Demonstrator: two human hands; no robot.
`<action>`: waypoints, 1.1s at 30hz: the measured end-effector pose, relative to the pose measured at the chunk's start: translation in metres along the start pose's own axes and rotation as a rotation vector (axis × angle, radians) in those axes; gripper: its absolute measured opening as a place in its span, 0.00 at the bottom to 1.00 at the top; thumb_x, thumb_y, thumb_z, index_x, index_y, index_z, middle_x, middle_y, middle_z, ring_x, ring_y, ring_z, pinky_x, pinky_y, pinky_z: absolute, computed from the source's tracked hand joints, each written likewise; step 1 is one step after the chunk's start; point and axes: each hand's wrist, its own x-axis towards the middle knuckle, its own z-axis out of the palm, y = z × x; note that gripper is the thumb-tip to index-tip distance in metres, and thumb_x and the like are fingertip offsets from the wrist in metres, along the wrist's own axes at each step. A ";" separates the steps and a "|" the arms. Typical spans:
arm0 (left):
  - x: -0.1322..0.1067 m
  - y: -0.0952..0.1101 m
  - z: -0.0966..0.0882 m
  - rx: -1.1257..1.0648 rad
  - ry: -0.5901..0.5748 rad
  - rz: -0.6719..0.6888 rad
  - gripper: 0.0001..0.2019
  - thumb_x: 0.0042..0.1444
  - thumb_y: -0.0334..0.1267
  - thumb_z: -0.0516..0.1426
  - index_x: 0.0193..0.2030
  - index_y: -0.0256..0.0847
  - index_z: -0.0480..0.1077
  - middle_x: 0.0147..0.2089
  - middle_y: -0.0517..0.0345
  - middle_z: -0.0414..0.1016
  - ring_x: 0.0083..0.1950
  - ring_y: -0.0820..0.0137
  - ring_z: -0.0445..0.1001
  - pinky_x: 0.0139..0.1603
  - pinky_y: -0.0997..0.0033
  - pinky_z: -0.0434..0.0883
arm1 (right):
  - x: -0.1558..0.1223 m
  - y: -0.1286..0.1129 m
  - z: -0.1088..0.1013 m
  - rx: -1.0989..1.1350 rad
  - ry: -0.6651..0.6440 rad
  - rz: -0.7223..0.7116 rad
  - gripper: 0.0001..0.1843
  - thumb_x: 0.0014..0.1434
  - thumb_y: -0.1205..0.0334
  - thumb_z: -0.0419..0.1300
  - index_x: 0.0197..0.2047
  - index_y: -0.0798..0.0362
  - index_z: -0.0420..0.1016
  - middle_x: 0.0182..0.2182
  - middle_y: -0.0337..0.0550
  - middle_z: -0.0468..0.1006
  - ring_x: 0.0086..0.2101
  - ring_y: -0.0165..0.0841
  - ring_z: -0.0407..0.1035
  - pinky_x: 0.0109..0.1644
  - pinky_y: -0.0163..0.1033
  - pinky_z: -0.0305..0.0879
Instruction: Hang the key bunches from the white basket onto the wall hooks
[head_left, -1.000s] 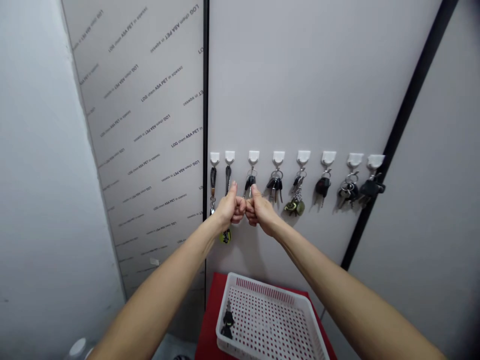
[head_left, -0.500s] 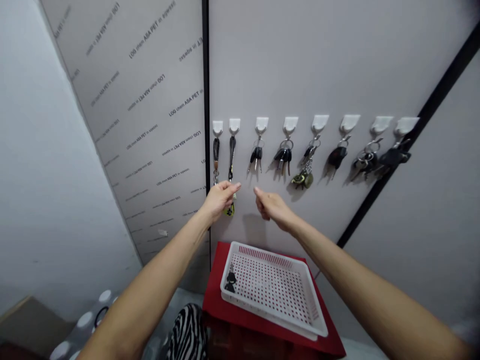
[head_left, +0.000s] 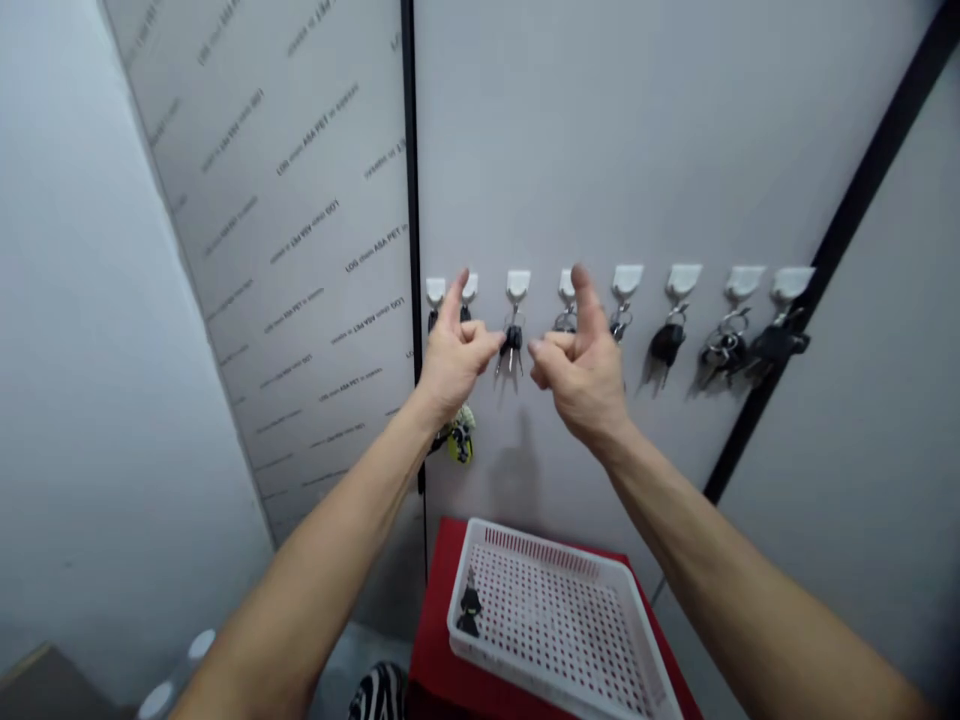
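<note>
My left hand (head_left: 452, 365) is raised before the wall, one finger stretched upward and another toward the right, the rest curled. It partly covers the two leftmost hooks and their keys. Opposite it, my right hand (head_left: 581, 375) has one finger pointing up, its tip a little blurred, and the others bent. Neither hand shows anything in it. Between them a bunch of keys (head_left: 511, 340) hangs from a white hook (head_left: 517, 285). Below my left hand dangles a yellow-green key charm (head_left: 462, 440). My right hand hides part of the key ring (head_left: 566, 320) behind it.
Farther right hang more keys, among them a black car key (head_left: 666, 343) and a dark bunch (head_left: 776, 345). A white perforated basket (head_left: 562, 690) holds black keys (head_left: 469, 605) and rests on a red surface (head_left: 431, 650). White-capped bottles (head_left: 157, 700) stand lower left.
Both hands have risen along the wall, each now with a finger pointing up. My view has tilted upward, so the hooks and basket sit lower in the picture.
</note>
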 end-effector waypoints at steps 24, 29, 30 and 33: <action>0.010 -0.073 -0.026 1.012 0.371 -0.078 0.23 0.41 0.34 0.50 0.47 0.38 0.51 0.40 0.51 0.65 0.39 0.68 0.65 0.34 0.73 0.60 | 0.022 0.044 0.023 -0.653 0.077 0.263 0.20 0.43 0.56 0.50 0.41 0.54 0.61 0.23 0.41 0.70 0.26 0.32 0.63 0.28 0.34 0.56; 0.027 -0.040 -0.039 1.000 0.307 0.039 0.09 0.46 0.36 0.44 0.31 0.37 0.62 0.26 0.58 0.66 0.27 0.73 0.65 0.27 0.77 0.60 | 0.038 0.037 0.010 -0.579 0.107 0.231 0.13 0.45 0.56 0.46 0.25 0.56 0.65 0.19 0.39 0.67 0.22 0.27 0.60 0.25 0.30 0.53; 0.032 -0.028 -0.040 1.003 0.339 0.049 0.09 0.46 0.36 0.44 0.32 0.37 0.62 0.26 0.58 0.66 0.27 0.73 0.64 0.27 0.76 0.60 | 0.043 0.033 0.007 -0.587 0.127 0.211 0.12 0.46 0.57 0.45 0.25 0.56 0.64 0.20 0.39 0.68 0.23 0.27 0.60 0.25 0.30 0.53; 0.049 0.013 -0.034 1.034 0.367 0.028 0.12 0.45 0.34 0.48 0.39 0.35 0.59 0.30 0.57 0.66 0.31 0.71 0.65 0.31 0.73 0.62 | 0.060 0.015 0.003 -0.608 0.181 0.136 0.12 0.47 0.59 0.44 0.28 0.55 0.64 0.24 0.39 0.69 0.26 0.26 0.60 0.28 0.29 0.54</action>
